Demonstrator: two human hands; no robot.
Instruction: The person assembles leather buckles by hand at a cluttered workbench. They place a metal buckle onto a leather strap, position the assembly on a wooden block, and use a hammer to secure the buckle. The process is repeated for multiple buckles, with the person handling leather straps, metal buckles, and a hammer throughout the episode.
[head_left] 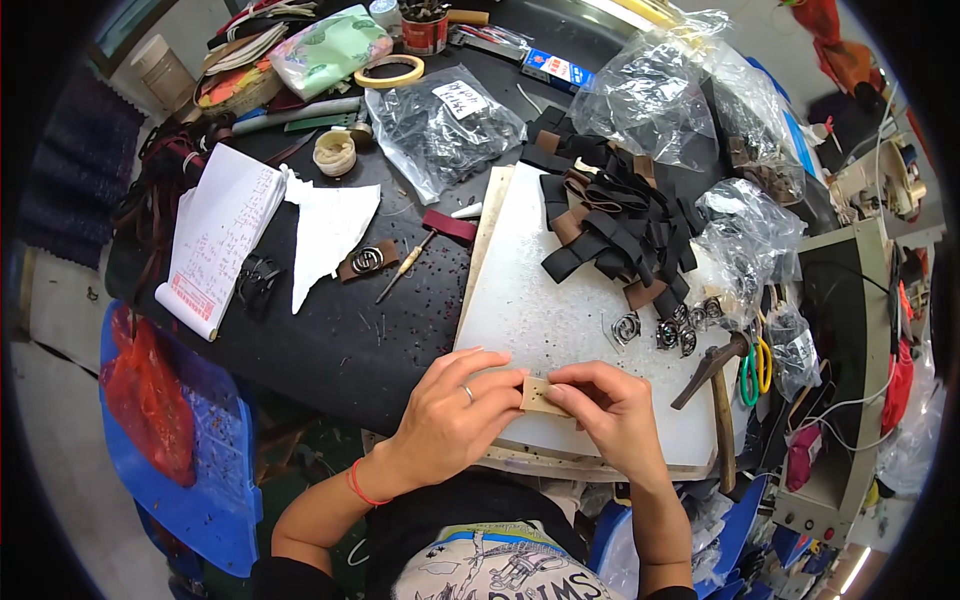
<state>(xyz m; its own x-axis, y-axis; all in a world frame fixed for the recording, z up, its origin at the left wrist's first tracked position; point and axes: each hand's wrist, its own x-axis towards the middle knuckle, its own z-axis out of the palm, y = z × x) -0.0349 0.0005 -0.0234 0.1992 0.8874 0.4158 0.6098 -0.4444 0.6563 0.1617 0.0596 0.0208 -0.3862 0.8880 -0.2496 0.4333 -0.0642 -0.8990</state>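
My left hand [455, 410] and my right hand [612, 408] meet over the front of a white board [510, 320]. Between their fingertips is a small tan leather piece [541, 397] with a few little dark holes; both hands pinch it, and its edges are partly covered by the fingers. Beyond the hands, on the same board, lies a heap of black and brown straps [610, 225]. Several dark metal buckles [627, 328] rest at the heap's near side, to the right of my hands.
At right lie a hammer [722, 400] and scissors [764, 365]. Left on the dark table are an awl [408, 265], a brown strap with a buckle [368, 261], and a notepad [222, 235]. Clear plastic bags [645, 105] stand behind. A blue chair [225, 440] is at lower left.
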